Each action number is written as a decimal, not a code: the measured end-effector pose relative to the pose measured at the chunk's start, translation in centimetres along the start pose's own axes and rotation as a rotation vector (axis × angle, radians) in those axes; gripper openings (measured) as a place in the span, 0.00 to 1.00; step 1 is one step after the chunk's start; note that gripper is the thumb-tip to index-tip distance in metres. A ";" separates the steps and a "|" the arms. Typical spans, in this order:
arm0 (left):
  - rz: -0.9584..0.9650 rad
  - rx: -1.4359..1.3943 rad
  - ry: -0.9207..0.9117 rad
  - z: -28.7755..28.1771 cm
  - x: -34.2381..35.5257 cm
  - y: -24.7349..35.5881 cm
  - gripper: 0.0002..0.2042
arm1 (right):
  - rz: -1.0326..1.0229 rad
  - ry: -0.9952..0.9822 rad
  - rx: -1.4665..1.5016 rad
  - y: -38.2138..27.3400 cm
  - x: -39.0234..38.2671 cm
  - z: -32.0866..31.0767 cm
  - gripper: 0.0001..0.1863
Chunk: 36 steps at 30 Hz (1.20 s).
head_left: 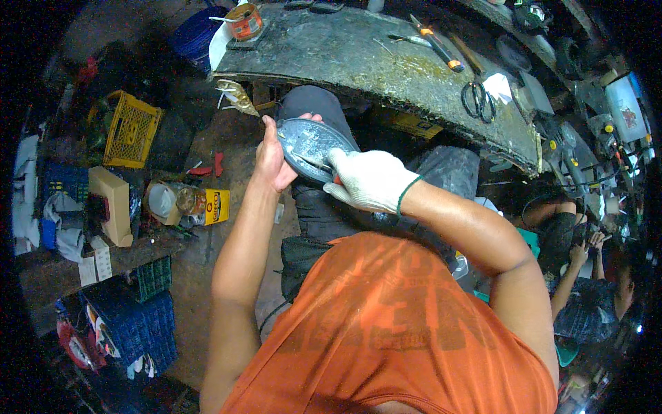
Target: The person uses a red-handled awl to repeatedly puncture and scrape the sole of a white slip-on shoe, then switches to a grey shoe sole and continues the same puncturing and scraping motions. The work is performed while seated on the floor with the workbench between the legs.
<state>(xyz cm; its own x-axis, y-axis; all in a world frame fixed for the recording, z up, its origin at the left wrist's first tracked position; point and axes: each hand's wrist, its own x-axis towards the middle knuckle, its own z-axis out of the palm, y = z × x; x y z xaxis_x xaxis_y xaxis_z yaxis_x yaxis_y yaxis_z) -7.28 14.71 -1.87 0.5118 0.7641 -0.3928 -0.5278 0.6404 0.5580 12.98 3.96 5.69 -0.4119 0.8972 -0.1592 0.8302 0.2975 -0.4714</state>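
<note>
A grey, oval shoe sole (301,131) with whitish smears on its face is held above my lap. My bare left hand (270,160) grips its left end, with the thumb along the rim and fingertips showing at the far edge. On the sole's right part is my right hand (372,181), in a white knit glove with a green cuff. Its fingers are closed, the thumb over the sole's face. A thin, dark-and-light strip shows by the gloved fingertips; whether it is a tool or part of the sole I cannot tell.
Ahead stands a worn workbench (331,48) with an orange tin (245,22), an orange-and-black cutter (441,50) and black-handled scissors (478,102). Leftward are a yellow crate (133,130), a cardboard box (110,205) and a yellow can (216,206). Another person's hands (586,248) show at right.
</note>
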 end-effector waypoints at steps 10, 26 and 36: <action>0.004 0.027 -0.010 0.2 -0.1 0.1 0.47 | 0.061 -0.004 0.090 0.4 0.0 -0.4 0.22; 0.002 0.075 -0.002 1.0 -0.5 0.3 0.47 | -0.065 -0.032 0.071 0.6 0.2 -0.2 0.23; 0.005 0.097 -0.052 -0.1 -0.2 0.1 0.50 | -0.074 0.055 0.093 0.6 0.7 0.5 0.23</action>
<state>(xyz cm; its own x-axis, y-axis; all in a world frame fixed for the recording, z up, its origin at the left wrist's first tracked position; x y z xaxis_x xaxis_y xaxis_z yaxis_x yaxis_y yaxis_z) -7.48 14.67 -1.80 0.5448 0.7609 -0.3526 -0.4640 0.6237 0.6290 13.00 4.61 4.87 -0.4477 0.8911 -0.0741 0.7588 0.3348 -0.5588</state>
